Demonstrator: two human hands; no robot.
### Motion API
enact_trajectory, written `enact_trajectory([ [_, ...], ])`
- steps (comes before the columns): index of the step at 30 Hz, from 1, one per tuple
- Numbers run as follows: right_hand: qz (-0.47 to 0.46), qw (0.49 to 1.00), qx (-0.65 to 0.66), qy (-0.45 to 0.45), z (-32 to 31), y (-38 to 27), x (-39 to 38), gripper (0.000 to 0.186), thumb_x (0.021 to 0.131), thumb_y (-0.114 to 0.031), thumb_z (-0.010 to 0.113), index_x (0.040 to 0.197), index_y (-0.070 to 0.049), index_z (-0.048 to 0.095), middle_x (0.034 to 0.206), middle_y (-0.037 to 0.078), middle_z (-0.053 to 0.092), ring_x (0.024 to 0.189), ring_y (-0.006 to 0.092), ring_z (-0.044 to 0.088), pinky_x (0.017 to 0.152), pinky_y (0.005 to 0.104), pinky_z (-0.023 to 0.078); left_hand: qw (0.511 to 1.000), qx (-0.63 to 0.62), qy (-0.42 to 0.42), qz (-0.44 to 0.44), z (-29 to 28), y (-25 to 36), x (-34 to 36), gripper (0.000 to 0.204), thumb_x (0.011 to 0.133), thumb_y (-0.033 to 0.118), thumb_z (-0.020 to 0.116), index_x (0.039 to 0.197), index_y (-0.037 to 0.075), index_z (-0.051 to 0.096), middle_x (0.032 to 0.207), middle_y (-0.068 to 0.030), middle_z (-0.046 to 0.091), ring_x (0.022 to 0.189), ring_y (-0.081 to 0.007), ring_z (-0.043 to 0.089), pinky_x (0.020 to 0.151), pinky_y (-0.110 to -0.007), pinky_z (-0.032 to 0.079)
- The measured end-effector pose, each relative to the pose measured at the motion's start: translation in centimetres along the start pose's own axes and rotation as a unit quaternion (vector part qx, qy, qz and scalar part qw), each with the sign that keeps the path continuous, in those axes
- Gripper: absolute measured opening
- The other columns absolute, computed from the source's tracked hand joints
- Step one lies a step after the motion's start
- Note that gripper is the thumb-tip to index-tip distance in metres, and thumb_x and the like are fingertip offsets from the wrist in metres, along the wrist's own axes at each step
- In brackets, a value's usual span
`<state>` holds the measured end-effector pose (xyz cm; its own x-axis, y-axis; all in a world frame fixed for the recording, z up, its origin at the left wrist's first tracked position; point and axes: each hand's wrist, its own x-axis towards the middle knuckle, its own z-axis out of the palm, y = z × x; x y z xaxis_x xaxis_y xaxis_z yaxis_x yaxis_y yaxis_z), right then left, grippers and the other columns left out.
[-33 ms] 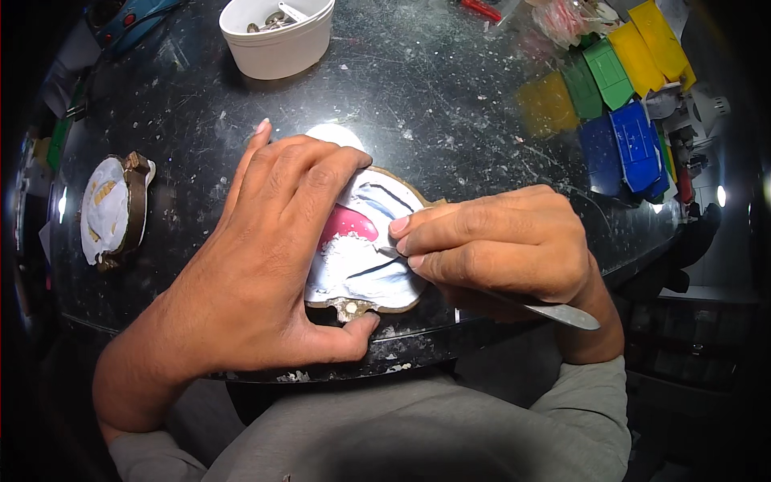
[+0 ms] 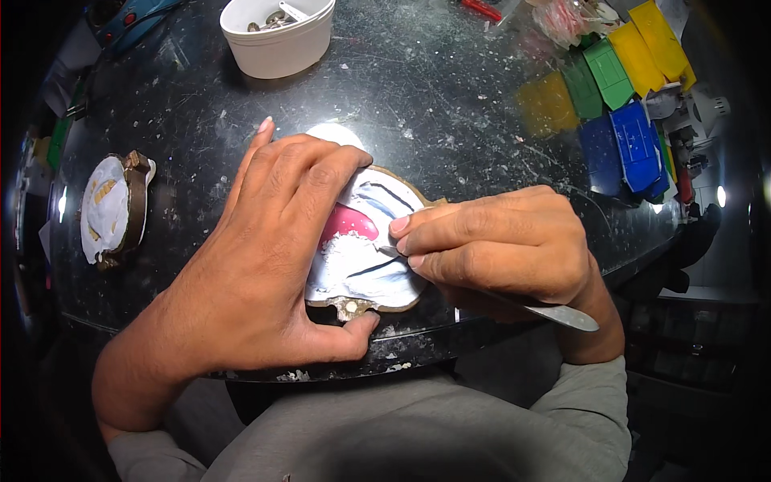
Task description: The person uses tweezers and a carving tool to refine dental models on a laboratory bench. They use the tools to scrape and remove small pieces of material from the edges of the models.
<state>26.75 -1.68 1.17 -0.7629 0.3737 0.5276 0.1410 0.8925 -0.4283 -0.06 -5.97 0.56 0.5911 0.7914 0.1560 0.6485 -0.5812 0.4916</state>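
Note:
A round metal dental flask half (image 2: 413,304), filled with white plaster (image 2: 345,277), lies near the table's front edge. Smooth pink material (image 2: 351,223) shows in the plaster's middle, with rough white crumbs along its near side. My left hand (image 2: 265,233) grips the flask from the left, thumb at the near rim and fingers over the far side, hiding its left part. Pinched in my right hand (image 2: 506,245) is a slim metal carving knife (image 2: 566,315). Its tip meets the plaster just right of the pink area, and its broad rounded end sticks out below the hand.
Another plaster-filled flask half (image 2: 108,210) sits at the left. At the back stands a white tub (image 2: 277,48) with metal pieces inside. Green, yellow and blue plastic bins (image 2: 634,145) crowd the right side. A red tool (image 2: 482,9) lies at the far edge of view.

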Motion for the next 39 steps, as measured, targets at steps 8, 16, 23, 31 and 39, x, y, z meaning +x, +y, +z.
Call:
enact_trajectory([
  [8, -0.017, 0.999, -0.034, -0.004, 0.0, -0.2, -0.1, 0.014, 0.085, -0.013, 0.083, 0.091, -0.006, 0.073, 0.098, 0.011, 0.079, 0.083, 0.0237, 0.081, 0.066, 0.0322, 0.067, 1.0, -0.01, 0.014, 0.004, 0.3, 0.0, -0.1, 0.112, 0.06, 0.039, 0.088, 0.154, -0.001, 0.042, 0.144, -0.023, 0.048, 0.146, -0.0433, 0.043, 0.132, -0.069, 0.011],
  [16, -0.012, 0.998, 0.049, 0.029, 0.6, -0.5, 0.5, 0.009, 0.085, -0.01, 0.083, 0.086, -0.006, 0.074, 0.096, 0.009, 0.079, 0.088, 0.0252, 0.081, 0.084, 0.0375, 0.069, 0.995, -0.05, -0.042, 0.073, -2.3, -2.5, -0.3, 0.127, 0.057, 0.036, 0.085, 0.167, -0.002, 0.034, 0.17, -0.0294, 0.032, 0.162, -0.0462, 0.024, 0.132, -0.061, 0.011],
  [23, -0.022, 0.999, 0.041, 0.008, 1.2, -0.5, 0.3, 0.011, 0.084, -0.013, 0.081, 0.086, -0.004, 0.074, 0.097, 0.01, 0.079, 0.088, 0.0247, 0.081, 0.085, 0.0395, 0.069, 0.996, -0.07, -0.028, 0.048, -1.6, -0.7, -0.7, 0.129, 0.063, 0.045, 0.091, 0.165, -0.009, 0.032, 0.167, -0.029, 0.039, 0.16, -0.0457, 0.031, 0.132, -0.061, 0.013],
  [31, -0.008, 0.999, 0.038, 0.005, 0.4, -0.4, 0.5, 0.01, 0.083, -0.013, 0.082, 0.085, -0.005, 0.076, 0.096, 0.009, 0.08, 0.089, 0.0227, 0.081, 0.087, 0.0409, 0.07, 0.999, 0.01, -0.031, 0.043, -1.1, -0.2, 0.1, 0.121, 0.067, 0.052, 0.096, 0.159, -0.005, 0.043, 0.159, -0.0279, 0.048, 0.155, -0.0441, 0.039, 0.13, -0.065, 0.015],
  [39, -0.039, 0.999, 0.024, 0.027, 1.9, -0.4, 0.6, 0.009, 0.085, -0.013, 0.081, 0.087, -0.005, 0.078, 0.094, 0.009, 0.08, 0.086, 0.021, 0.081, 0.085, 0.0386, 0.07, 0.995, -0.08, -0.004, 0.059, -1.2, -0.8, -0.6, 0.114, 0.066, 0.036, 0.088, 0.161, -0.006, 0.042, 0.165, -0.0268, 0.043, 0.16, -0.0451, 0.032, 0.131, -0.064, 0.011],
])
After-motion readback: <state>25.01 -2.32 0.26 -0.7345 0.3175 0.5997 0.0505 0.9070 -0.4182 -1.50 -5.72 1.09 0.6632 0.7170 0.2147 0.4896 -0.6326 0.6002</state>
